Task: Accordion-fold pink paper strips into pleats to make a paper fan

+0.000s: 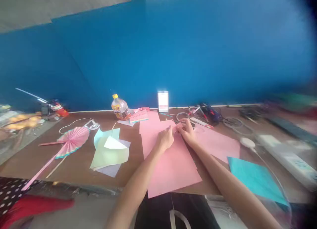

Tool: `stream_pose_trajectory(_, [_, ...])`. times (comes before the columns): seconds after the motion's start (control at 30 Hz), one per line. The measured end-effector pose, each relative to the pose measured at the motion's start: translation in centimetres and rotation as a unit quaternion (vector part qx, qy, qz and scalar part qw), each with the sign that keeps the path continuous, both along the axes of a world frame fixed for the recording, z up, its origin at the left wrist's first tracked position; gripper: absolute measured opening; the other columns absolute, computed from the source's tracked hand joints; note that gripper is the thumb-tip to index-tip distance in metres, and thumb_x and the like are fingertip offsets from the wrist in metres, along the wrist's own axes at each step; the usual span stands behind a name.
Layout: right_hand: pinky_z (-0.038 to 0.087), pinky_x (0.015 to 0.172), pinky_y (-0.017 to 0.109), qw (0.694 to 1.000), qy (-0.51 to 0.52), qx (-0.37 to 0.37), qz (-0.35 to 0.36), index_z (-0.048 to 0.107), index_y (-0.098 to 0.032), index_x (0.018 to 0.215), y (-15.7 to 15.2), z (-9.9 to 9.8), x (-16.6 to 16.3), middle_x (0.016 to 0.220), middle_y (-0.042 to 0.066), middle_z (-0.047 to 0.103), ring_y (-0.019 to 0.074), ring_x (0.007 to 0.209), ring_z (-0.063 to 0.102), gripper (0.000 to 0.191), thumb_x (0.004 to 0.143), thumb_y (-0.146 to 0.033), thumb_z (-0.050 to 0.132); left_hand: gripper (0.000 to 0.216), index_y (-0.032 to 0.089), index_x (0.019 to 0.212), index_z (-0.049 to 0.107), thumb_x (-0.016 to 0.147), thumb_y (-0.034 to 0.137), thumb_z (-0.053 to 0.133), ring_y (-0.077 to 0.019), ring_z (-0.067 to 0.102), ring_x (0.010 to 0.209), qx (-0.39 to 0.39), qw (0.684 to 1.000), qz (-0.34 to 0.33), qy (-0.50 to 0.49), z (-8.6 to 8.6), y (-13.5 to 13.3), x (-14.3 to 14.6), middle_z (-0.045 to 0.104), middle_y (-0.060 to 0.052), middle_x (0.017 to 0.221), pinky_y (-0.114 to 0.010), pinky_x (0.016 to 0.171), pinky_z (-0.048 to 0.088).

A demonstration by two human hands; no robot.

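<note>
A fan (pixel 73 141) is parked left, then some loose papers (pixel 109 157). Over the pink sheet (pixel 170 172), a pink strip (pixel 177 126) is pinched between fingertips by both the left hand (pixel 165 138) and the right hand (pixel 187 132), and a teal sheet (pixel 256 179) can be spotted further right.

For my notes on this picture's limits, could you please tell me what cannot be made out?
In the head view:
Small pink piece between left hand and right hand: fingers hide its shape and grip.
Upright white rectangle: pixelation and glare hide content.
Green item, far right: blurred.
Red cloth: cut off by left edge.
</note>
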State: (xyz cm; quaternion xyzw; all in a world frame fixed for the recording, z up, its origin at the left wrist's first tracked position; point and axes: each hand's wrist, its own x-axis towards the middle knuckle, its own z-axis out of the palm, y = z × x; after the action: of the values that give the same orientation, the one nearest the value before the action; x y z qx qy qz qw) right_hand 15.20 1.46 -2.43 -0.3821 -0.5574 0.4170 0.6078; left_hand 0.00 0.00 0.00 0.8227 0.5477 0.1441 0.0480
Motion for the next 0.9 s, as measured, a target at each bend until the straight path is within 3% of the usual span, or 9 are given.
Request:
stream_pose_trajectory(0.23, [0.045,0.056,0.026,0.998,-0.061,0.0,-0.005,0.06,-0.02,0.079,0.0,0.1,0.6,0.062,-0.002,0.06,0.0131,0.054,0.057,0.007,0.074,-0.023,0.057,0.033,0.021,0.122,0.043,0.09,0.021,0.034,-0.0244,0.066,0.09,-0.027,0.998,-0.029,-0.04,-0.1,0.0,-0.2,0.068,-0.008,0.102,-0.031,0.075,0.046])
stream_pose_trajectory(0.4, [0.046,0.056,0.027,0.998,-0.036,-0.034,-0.044,0.067,-0.019,0.073,0.1,0.5,1.1,0.057,-0.001,0.06,0.0138,0.053,0.056,0.012,0.071,-0.021,0.055,0.029,0.019,0.116,0.046,0.092,0.022,0.032,-0.025,0.065,0.09,-0.023,0.997,-0.006,-0.07,-0.5,0.5,-0.6,0.067,-0.01,0.105,-0.033,0.076,0.046])
stream_pose_trajectory(0.53, [0.048,0.056,0.027,0.994,0.03,-0.071,-0.076,0.067,-0.02,0.072,0.6,0.0,1.6,0.059,0.0,0.062,0.0134,0.053,0.057,0.011,0.068,-0.022,0.057,0.027,0.021,0.116,0.045,0.093,0.022,0.033,-0.0222,0.064,0.095,-0.004,0.99,-0.025,-0.137,-0.7,0.8,-0.8,0.064,-0.008,0.113,-0.031,0.074,0.046])
stream_pose_trajectory(0.7, [0.051,0.059,0.028,0.989,0.088,-0.106,-0.063,0.067,-0.02,0.078,1.1,-0.5,2.1,0.067,0.001,0.065,0.0145,0.057,0.06,0.013,0.069,-0.028,0.061,0.017,0.023,0.103,0.052,0.087,0.03,0.053,-0.0199,0.062,0.098,0.028,0.979,-0.097,-0.175,-1.0,1.4,-1.1,0.064,-0.004,0.107,-0.028,0.077,0.046])
stream_pose_trajectory(0.9, [0.052,0.069,0.031,0.994,0.047,-0.09,-0.031,0.065,-0.022,0.087,1.1,-0.3,2.7,0.077,0.002,0.068,0.0164,0.066,0.064,0.022,0.071,-0.037,0.066,0.017,0.022,0.099,0.057,0.088,0.035,0.052,-0.0184,0.064,0.09,0.008,0.955,-0.085,-0.283,-2.1,2.3,-1.3,0.067,-0.003,0.099,-0.028,0.077,0.046])
